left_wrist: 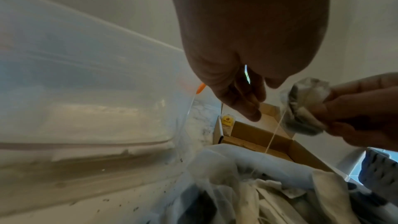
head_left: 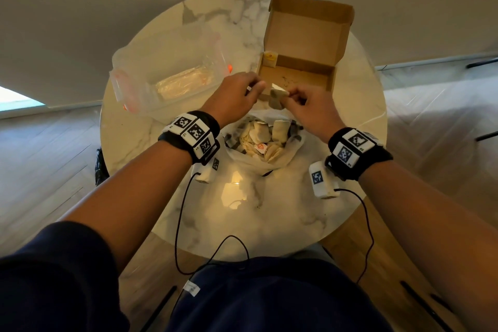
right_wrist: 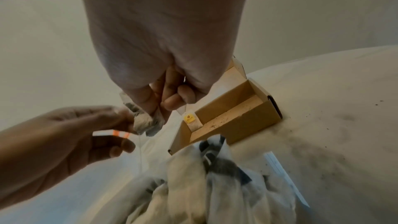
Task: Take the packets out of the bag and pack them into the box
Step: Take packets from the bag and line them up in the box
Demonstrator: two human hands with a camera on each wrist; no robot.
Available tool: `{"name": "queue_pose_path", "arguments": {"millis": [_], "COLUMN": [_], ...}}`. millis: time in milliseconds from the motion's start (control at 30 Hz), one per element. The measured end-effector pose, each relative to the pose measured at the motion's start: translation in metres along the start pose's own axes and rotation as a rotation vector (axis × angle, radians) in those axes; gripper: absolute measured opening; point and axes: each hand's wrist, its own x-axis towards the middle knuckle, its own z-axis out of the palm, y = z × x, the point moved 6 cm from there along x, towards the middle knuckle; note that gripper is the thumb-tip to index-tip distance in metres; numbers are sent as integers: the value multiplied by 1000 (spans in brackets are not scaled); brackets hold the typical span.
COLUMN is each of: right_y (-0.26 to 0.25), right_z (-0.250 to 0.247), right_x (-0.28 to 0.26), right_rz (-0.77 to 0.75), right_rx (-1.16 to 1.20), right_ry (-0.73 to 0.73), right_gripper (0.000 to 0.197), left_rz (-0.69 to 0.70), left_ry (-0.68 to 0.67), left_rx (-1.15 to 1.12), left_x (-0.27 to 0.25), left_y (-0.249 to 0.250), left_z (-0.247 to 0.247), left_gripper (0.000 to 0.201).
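**Risk note: string snag between bag and box**

While the right hand (head_left: 310, 108) pinches a packet (head_left: 277, 97) in curled fingers just above the box's near wall, a thin string (left_wrist: 274, 132) runs from that packet down into the bag (head_left: 258, 143). The left hand (head_left: 234, 97) sits just beside it, its thumb and fingers pinching close to the packet; whether they hold the string or its tag cannot be told.

The box (head_left: 301, 62) stands open toward the far edge of the tabletop (head_left: 269, 210), with one packet already upright in its near left corner (head_left: 270, 58). The bag lies open between the wrists, full of packets.

Likely faults:
- If the string is tangled below, lifting away could drag other packets out or tear the thin pouch.
- Dark specks in the box and on the tabletop suggest leakage; a hard squeeze could add more.
- A clear plastic container (head_left: 164, 75) toward the left edge looks uninvolved.
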Motion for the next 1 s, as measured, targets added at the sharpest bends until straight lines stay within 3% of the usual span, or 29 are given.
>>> {"name": "queue_pose_path", "arguments": {"millis": [133, 233, 500, 633, 733, 1000], "right_y": [-3, -5, 6, 5, 4, 3], "right_z": [-17, -27, -18, -11, -9, 1], "right_x": [12, 20, 25, 24, 21, 12], "right_rz": [-10, -12, 7, 14, 4, -28], "right_rx": [-4, -12, -18, -10, -19, -100], "right_ry": [47, 35, 2, -19, -27, -81], "right_gripper": [7, 10, 12, 12, 14, 10], "left_rz": [-67, -80, -23, 83, 78, 203], "left_ry": [-95, -194, -372, -303, -238, -115], "left_rx": [97, 138, -7, 83, 117, -24], "left_x": [12, 16, -9, -20, -22, -27], "left_y": [-18, -23, -19, -23, -26, 6], "left_z": [26, 43, 43, 35, 27, 1], "left_gripper": [22, 32, 26, 23, 20, 17]}}
